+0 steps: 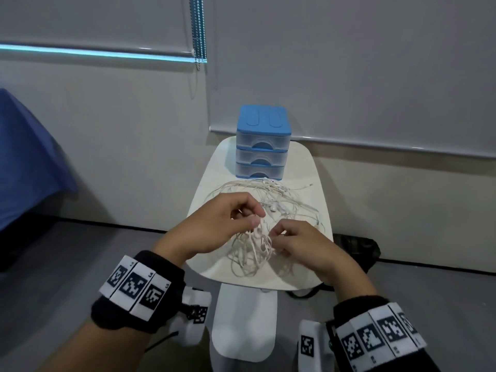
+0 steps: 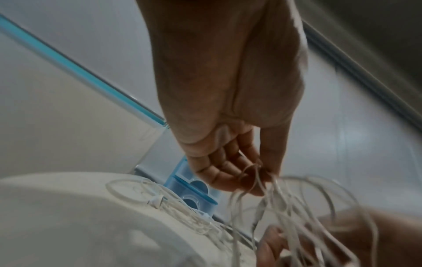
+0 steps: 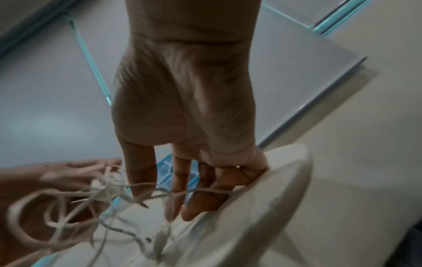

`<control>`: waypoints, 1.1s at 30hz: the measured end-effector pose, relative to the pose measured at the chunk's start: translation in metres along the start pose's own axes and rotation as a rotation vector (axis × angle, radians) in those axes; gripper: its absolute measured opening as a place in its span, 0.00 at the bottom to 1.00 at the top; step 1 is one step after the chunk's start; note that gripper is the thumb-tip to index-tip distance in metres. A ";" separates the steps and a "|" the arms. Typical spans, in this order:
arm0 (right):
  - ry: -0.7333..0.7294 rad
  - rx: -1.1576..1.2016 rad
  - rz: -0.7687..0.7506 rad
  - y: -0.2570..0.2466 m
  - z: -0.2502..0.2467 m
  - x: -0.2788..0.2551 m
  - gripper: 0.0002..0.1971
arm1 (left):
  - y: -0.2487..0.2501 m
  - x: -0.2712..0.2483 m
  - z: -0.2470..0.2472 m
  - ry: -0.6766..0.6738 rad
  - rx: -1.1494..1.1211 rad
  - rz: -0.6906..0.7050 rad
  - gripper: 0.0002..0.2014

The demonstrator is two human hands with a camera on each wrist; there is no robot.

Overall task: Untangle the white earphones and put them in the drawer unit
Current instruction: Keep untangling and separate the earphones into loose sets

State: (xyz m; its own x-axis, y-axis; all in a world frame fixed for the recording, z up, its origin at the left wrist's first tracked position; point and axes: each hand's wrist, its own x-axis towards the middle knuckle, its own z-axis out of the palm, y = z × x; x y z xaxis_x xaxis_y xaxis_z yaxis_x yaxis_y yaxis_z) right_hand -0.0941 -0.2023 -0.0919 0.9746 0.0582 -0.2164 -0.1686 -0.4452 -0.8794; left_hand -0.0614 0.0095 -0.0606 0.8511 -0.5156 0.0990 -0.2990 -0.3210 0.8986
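Observation:
A tangle of white earphones (image 1: 257, 237) lies spread over a small white table (image 1: 209, 267). My left hand (image 1: 228, 221) pinches several cable strands between thumb and fingers and lifts them a little; the left wrist view shows those strands (image 2: 258, 180) hanging from the fingertips. My right hand (image 1: 292, 242) grips strands (image 3: 160, 191) on the tangle's right side, with cable running across its fingers. A drawer unit (image 1: 261, 145) with a blue top and three clear drawers, all closed, stands at the table's far edge behind the earphones.
A wall with a lowered blind (image 1: 349, 63) rises right behind the table. A blue cloth (image 1: 24, 157) hangs at the far left. Grey floor (image 1: 67, 264) surrounds the table, and a dark object (image 1: 359, 248) sits low on the right.

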 end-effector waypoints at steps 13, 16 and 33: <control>-0.135 0.330 -0.103 0.015 -0.010 -0.019 0.11 | -0.020 -0.039 0.022 0.194 -0.578 -0.009 0.13; -0.148 0.329 -0.121 0.010 -0.008 -0.019 0.08 | -0.022 -0.041 0.022 0.161 -0.669 -0.018 0.13; -0.122 0.147 -0.417 -0.015 0.006 -0.026 0.08 | -0.005 -0.031 0.028 0.113 -0.779 -0.014 0.16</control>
State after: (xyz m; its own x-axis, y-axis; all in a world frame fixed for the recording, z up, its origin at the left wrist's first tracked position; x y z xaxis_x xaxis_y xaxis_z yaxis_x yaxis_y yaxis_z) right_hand -0.1173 -0.1914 -0.0757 0.9405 0.3146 0.1284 0.2068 -0.2300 -0.9510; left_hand -0.0981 0.0053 -0.0803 0.9039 -0.4180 0.0910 0.0647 0.3437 0.9368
